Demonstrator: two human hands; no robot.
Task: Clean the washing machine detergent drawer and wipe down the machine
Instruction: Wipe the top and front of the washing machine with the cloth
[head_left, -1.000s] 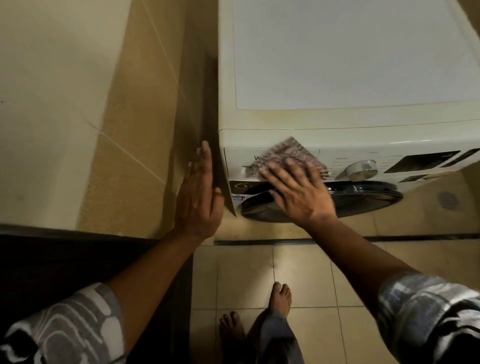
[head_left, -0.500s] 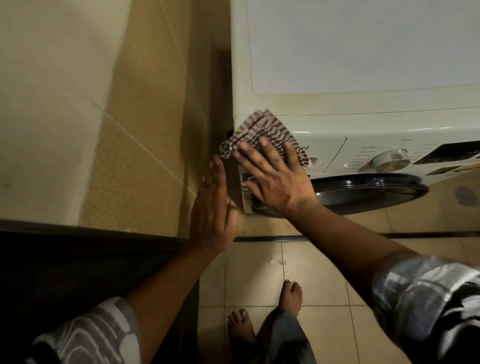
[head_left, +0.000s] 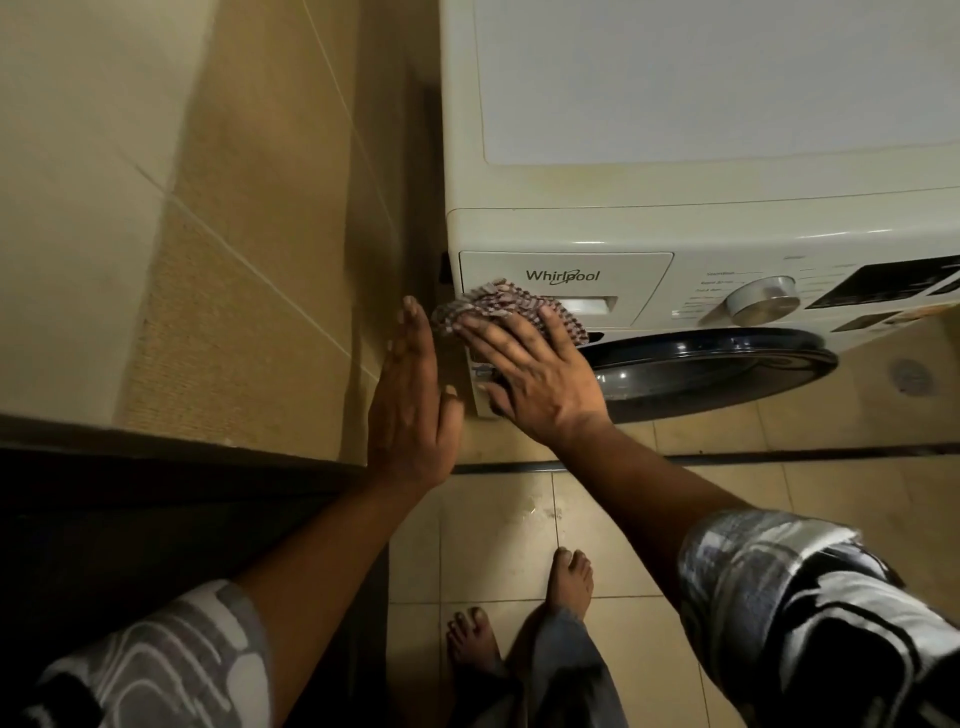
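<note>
Left hand: flat, fingers straight and together, thumb lying alongside. It holds nothing. It stands edge-on at the front left corner of the washing machine, in the gap between the machine and the tiled wall. The palm faces the machine's side panel; contact with that panel cannot be confirmed from this angle.

Right hand: released, not clenched. Fingers straight and spread, pressing a striped cloth flat against the machine's front. The cloth is bunched under and just beyond the fingertips; it is pressed, not gripped. This hand sits just beside the left hand, with the machine's corner between them; whether they touch I cannot tell.

Detergent drawer: directly beyond the right fingertips, pushed in flush with the front panel. The cloth overlaps its lower left edge and part of the handle recess. Its compartments and any contents are hidden.

Door: dark, round, to the right of the right hand and below the drawer. The hand covers the door's left rim. Drum interior not visible; whether the door is latched cannot be told.

Dial: silver, well to the right of the right hand, untouched. A dark display panel lies farther right.

Below both hands: tiled floor and two bare feet. Patterned sleeves cover both upper arms, forearms bare.
</note>
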